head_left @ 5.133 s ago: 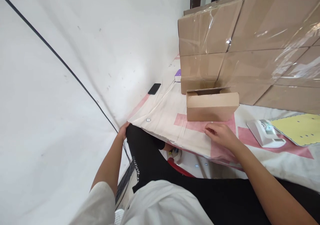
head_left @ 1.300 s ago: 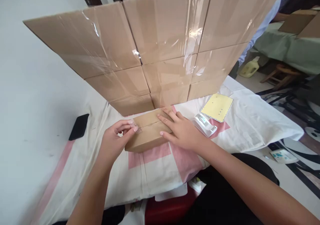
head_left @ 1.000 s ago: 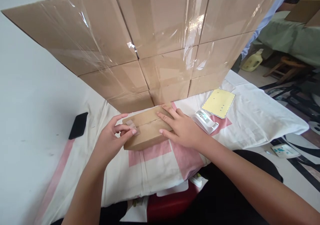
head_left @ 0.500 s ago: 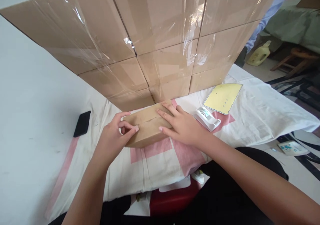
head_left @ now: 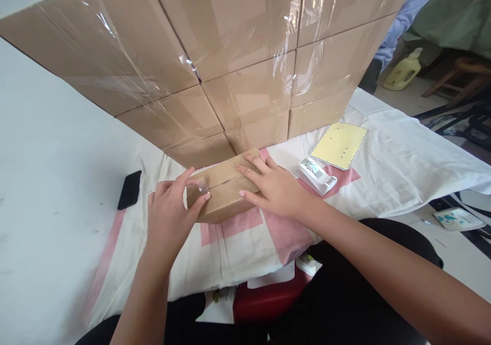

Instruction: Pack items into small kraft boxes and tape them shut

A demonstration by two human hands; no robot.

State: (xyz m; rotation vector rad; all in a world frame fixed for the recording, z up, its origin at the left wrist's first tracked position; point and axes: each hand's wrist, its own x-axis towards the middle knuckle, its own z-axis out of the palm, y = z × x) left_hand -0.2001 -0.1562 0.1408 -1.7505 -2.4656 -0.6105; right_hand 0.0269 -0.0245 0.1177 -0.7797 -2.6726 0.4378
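Note:
A small brown cardboard box [head_left: 224, 194] lies on the cloth, its top flaps meeting along a seam. At its left end my left hand [head_left: 172, 204] has its fingers bent and its thumb on the top. A short piece of clear tape [head_left: 202, 185] shows between that thumb and a curled finger, over the seam's end. My right hand [head_left: 274, 186] rests on the right part of the box with fingers spread, steadying nothing else. To its right stands a white tape dispenser [head_left: 315, 176].
A wall of taped cardboard boxes [head_left: 249, 89] rises right behind. A yellow scalloped card [head_left: 339, 145] lies right, a black phone [head_left: 129, 190] left by the white wall. The cloth-covered table [head_left: 391, 181] ends near my lap. Beyond are a person's sleeve [head_left: 406, 22] and yellow jug [head_left: 402, 71].
My left fingers have opened a little from the thumb, and the clear tape now shows between them. My right hand stays on the box. The view has shifted slightly.

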